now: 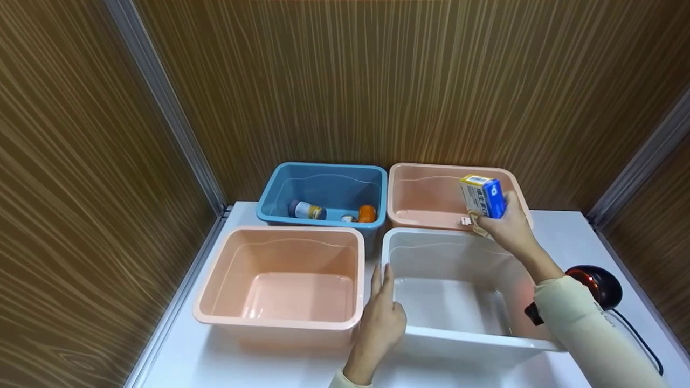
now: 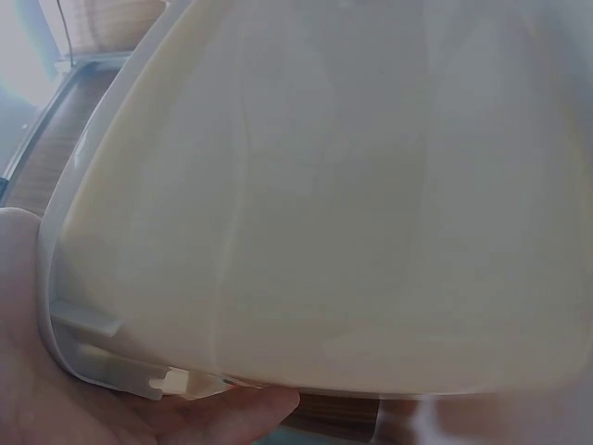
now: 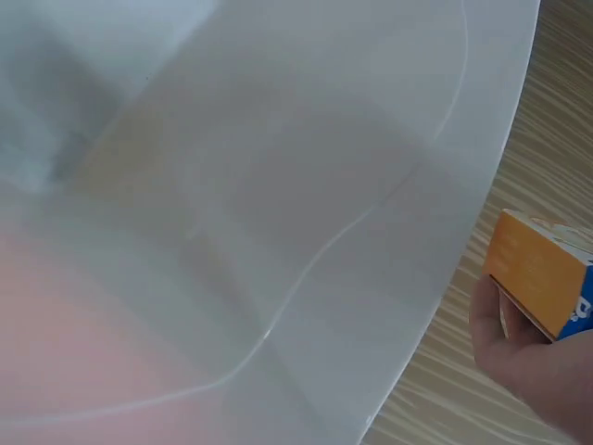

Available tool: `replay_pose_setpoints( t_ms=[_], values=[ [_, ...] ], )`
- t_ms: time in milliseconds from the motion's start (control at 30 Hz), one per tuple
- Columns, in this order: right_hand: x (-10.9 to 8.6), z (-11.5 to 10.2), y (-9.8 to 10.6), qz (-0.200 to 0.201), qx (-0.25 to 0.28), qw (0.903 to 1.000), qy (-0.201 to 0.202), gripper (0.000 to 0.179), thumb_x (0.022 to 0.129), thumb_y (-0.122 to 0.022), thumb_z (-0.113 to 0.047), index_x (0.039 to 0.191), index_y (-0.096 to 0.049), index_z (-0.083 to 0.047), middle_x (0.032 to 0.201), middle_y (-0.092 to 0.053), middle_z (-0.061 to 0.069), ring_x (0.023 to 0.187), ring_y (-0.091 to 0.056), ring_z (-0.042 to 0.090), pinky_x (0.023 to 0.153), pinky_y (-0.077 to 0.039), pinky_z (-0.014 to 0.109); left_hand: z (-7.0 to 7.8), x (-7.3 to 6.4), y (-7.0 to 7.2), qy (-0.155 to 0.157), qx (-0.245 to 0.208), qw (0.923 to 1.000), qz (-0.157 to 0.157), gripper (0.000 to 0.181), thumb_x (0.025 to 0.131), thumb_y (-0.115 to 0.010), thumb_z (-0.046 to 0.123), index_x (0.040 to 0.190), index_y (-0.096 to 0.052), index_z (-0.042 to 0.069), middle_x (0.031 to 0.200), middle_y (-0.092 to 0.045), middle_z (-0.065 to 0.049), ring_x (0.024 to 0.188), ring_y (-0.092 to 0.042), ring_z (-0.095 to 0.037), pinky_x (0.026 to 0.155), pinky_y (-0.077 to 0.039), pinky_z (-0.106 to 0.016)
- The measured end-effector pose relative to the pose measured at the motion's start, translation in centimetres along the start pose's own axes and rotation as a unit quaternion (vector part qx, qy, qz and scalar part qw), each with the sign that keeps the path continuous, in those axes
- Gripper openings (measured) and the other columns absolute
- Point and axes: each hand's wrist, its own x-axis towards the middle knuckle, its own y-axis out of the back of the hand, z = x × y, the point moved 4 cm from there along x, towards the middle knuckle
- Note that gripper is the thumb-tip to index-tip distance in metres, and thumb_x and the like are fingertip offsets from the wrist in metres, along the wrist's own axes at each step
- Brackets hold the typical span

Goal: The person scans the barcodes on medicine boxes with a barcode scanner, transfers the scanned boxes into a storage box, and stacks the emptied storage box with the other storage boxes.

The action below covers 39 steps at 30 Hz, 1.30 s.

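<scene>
My right hand [image 1: 509, 226] grips a small carton [image 1: 481, 197] with blue, yellow and pale printed faces. It holds the carton up over the front right part of the far pink bin [image 1: 398, 194], near the rear rim of the white bin [image 1: 474, 335]. The right wrist view shows an orange-yellow face of the carton [image 3: 537, 273] and its blue end. A small white item [image 1: 466, 221] appears just left of the right fingers, partly hidden. My left hand [image 1: 381, 318] touches the white bin's left side, two fingers straight and pointing forward along the rim.
A blue bin [image 1: 322, 166] at the back left holds a dark-capped bottle [image 1: 308, 210], an orange bottle [image 1: 367, 214] and a small white-topped item [image 1: 348, 218]. Another pink bin [image 1: 296, 296] stands front left. A black device [image 1: 602, 288] glowing red, with a cable, sits at right.
</scene>
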Motion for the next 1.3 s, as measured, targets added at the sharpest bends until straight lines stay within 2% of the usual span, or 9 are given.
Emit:
replay_pose_setpoints(
  t_ms=[167, 267, 433, 567, 733, 833, 933, 1067, 1300],
  values=[
    [-0.2, 0.1, 0.0, -0.013, -0.014, 0.9998, -0.005, 0.083, 0.093, -0.07, -0.035, 0.149, -0.017, -0.002, 0.14, -0.039, 0.034, 0.124, -0.046, 0.052, 0.099, -0.039, 0.068, 0.0, 0.1, 0.0, 0.006, -0.002, 1.0, -0.006, 0.069, 0.094, -0.047, -0.001, 0.16, -0.029, 0.008, 0.167, -0.017, -0.01, 0.09, -0.062, -0.021, 0.049, -0.042, -0.028],
    [-0.4, 0.1, -0.1, -0.016, -0.019, 0.9997, 0.006, 0.081, 0.097, -0.061, -0.047, 0.152, -0.018, -0.005, 0.134, -0.042, 0.032, 0.113, -0.051, 0.047, 0.092, -0.044, 0.06, 0.0, 0.0, 0.0, 0.008, 0.001, 0.9999, -0.007, 0.069, 0.094, -0.047, 0.0, 0.16, -0.029, 0.008, 0.167, -0.017, -0.01, 0.094, -0.062, -0.022, 0.052, -0.044, -0.028],
    [-0.3, -0.1, -0.1, -0.012, -0.021, 0.9993, 0.03, 0.07, 0.103, -0.048, -0.042, 0.155, -0.019, -0.006, 0.13, -0.045, 0.033, 0.109, -0.052, 0.044, 0.087, -0.044, 0.055, 0.0, 0.1, 0.0, 0.006, 0.002, 1.0, -0.004, 0.068, 0.094, -0.047, 0.0, 0.159, -0.03, 0.008, 0.167, -0.018, -0.011, 0.094, -0.063, -0.022, 0.053, -0.044, -0.028],
    [-0.4, -0.3, 0.2, -0.009, -0.03, 0.9994, 0.015, 0.085, 0.098, -0.059, -0.045, 0.159, -0.013, -0.007, 0.135, -0.042, 0.03, 0.115, -0.049, 0.044, 0.091, -0.042, 0.06, -0.1, 0.0, 0.0, 0.002, -0.001, 1.0, -0.004, 0.068, 0.094, -0.047, 0.0, 0.16, -0.029, 0.008, 0.167, -0.017, -0.011, 0.098, -0.063, -0.023, 0.053, -0.044, -0.028],
    [-0.5, -1.0, 0.3, 0.024, -0.079, 0.9962, 0.03, 0.099, 0.088, -0.073, -0.052, 0.154, -0.019, -0.002, 0.129, -0.044, 0.024, 0.108, -0.05, 0.037, 0.087, -0.045, 0.052, -0.1, -0.1, 0.0, -0.008, -0.005, 1.0, 0.003, 0.068, 0.093, -0.046, -0.001, 0.159, -0.03, 0.005, 0.167, -0.018, -0.012, 0.101, -0.062, -0.025, 0.054, -0.045, -0.027],
    [-0.5, -1.4, 0.3, 0.045, -0.093, 0.9925, 0.065, 0.094, 0.087, -0.077, -0.046, 0.151, -0.025, 0.0, 0.125, -0.046, 0.023, 0.102, -0.051, 0.034, 0.083, -0.043, 0.045, -0.1, -0.1, 0.0, -0.009, -0.008, 0.9999, 0.004, 0.068, 0.092, -0.046, -0.002, 0.158, -0.03, 0.004, 0.166, -0.018, -0.013, 0.096, -0.062, -0.025, 0.052, -0.044, -0.028],
    [-0.4, -1.8, 0.3, 0.051, -0.084, 0.9905, 0.096, 0.076, 0.092, -0.076, -0.029, 0.148, -0.032, -0.001, 0.122, -0.055, 0.023, 0.099, -0.057, 0.032, 0.079, -0.046, 0.033, -0.1, 0.0, -0.1, -0.003, -0.011, 0.9999, 0.0, 0.068, 0.093, -0.046, -0.001, 0.159, -0.03, 0.005, 0.167, -0.017, -0.013, 0.096, -0.062, -0.025, 0.051, -0.044, -0.027],
    [-0.6, -2.2, 0.7, 0.053, -0.079, 0.9898, 0.106, 0.057, 0.096, -0.07, -0.015, 0.145, -0.043, -0.009, 0.118, -0.065, 0.022, 0.094, -0.063, 0.029, 0.066, -0.049, 0.018, -0.1, 0.0, -0.2, 0.008, -0.01, 0.9999, -0.007, 0.069, 0.094, -0.047, 0.0, 0.159, -0.029, 0.007, 0.167, -0.015, -0.012, 0.098, -0.062, -0.024, 0.052, -0.044, -0.028],
    [-1.8, -3.1, 1.9, 0.089, -0.116, 0.9828, 0.113, 0.06, 0.096, -0.071, -0.027, 0.152, -0.049, -0.026, 0.124, -0.062, 0.019, 0.098, -0.061, 0.031, 0.072, -0.048, 0.024, -0.1, 0.0, -0.1, 0.006, -0.004, 1.0, -0.006, 0.068, 0.094, -0.047, 0.0, 0.159, -0.029, 0.006, 0.167, -0.016, -0.013, 0.117, -0.058, -0.025, 0.075, -0.052, -0.033]
  ],
)
